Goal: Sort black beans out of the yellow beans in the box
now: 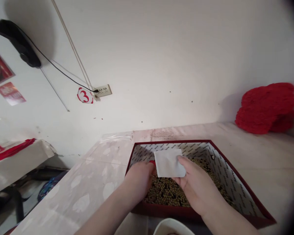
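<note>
My right hand [194, 182] pinches a small flat white pouch [169, 163] by its right side, thumb on the front face. The pouch hangs over an open box [237, 176] with dark red edges and printed white inner walls. Its floor is covered with small round brownish-green grains mixed with dark ones [171, 192]; I cannot tell their exact kind. Just left of the pouch, my left hand [140, 179] is closed inside the box around a small red thing [152, 162]. Only a bit of that red thing shows, so its shape is hidden.
The box stands on a table with a pale cloth [88, 186]. A white rounded container [171, 227] sits at the near edge. A red fluffy bundle [267, 109] lies at the back right. On the wall is a socket [103, 90] with a black cable. Another covered table [22, 156] stands left.
</note>
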A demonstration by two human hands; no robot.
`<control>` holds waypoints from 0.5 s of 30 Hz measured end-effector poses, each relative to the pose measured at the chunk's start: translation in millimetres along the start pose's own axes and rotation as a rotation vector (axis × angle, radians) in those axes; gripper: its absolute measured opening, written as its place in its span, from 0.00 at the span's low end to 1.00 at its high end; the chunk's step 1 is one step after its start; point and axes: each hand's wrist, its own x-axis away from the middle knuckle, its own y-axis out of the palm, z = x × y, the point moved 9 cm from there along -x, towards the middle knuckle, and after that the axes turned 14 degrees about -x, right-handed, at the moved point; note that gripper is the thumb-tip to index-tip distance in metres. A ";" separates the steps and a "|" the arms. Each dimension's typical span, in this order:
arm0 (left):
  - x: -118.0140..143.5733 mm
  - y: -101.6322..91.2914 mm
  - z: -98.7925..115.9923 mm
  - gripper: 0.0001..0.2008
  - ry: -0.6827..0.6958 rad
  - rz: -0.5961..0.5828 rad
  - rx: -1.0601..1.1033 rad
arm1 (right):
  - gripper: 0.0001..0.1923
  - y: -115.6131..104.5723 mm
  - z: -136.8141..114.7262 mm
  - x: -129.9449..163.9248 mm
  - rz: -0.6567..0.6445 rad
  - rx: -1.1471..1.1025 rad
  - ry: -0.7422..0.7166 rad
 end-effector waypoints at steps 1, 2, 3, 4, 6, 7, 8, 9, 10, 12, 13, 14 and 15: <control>5.0 -11.9 -5.3 0.09 -0.057 0.090 0.039 | 0.11 0.2 -0.5 -0.2 -0.002 -0.004 0.001; 11.0 -24.2 -8.9 0.08 -0.104 0.193 0.105 | 0.11 0.9 -0.5 -0.1 -0.008 -0.007 0.008; 17.7 -36.4 -10.2 0.07 -0.131 0.306 0.188 | 0.12 2.0 -0.1 0.4 -0.016 -0.007 0.019; 24.4 -47.5 -9.2 0.06 -0.134 0.421 0.279 | 0.12 3.6 0.6 1.3 -0.028 -0.003 0.032; 35.8 -64.4 -1.3 0.06 -0.086 0.630 0.419 | 0.09 7.4 3.0 4.0 -0.058 0.020 0.061; 38.9 -69.0 4.8 0.06 -0.052 0.700 0.440 | 0.07 9.4 4.5 5.6 -0.074 0.032 0.078; 40.3 -71.2 10.1 0.06 -0.033 0.751 0.441 | 0.05 11.2 6.7 7.1 -0.090 0.043 0.100; 40.3 -71.4 14.3 0.06 -0.026 0.785 0.428 | 0.04 12.7 9.0 8.5 -0.105 0.053 0.123; 39.0 -70.1 17.6 0.07 -0.025 0.802 0.406 | 0.04 14.0 11.5 9.5 -0.120 0.066 0.147; 35.1 -65.9 22.1 0.08 -0.028 0.805 0.350 | 0.03 14.6 15.1 10.2 -0.133 0.090 0.180; 33.4 -64.2 23.2 0.08 -0.029 0.801 0.327 | 0.03 14.5 16.3 9.9 -0.136 0.100 0.188; 32.4 -63.1 23.5 0.08 -0.028 0.797 0.311 | 0.03 13.9 17.4 9.3 -0.133 0.104 0.195; 31.7 -62.5 23.4 0.09 -0.027 0.791 0.301 | 0.03 13.0 18.2 8.3 -0.126 0.105 0.199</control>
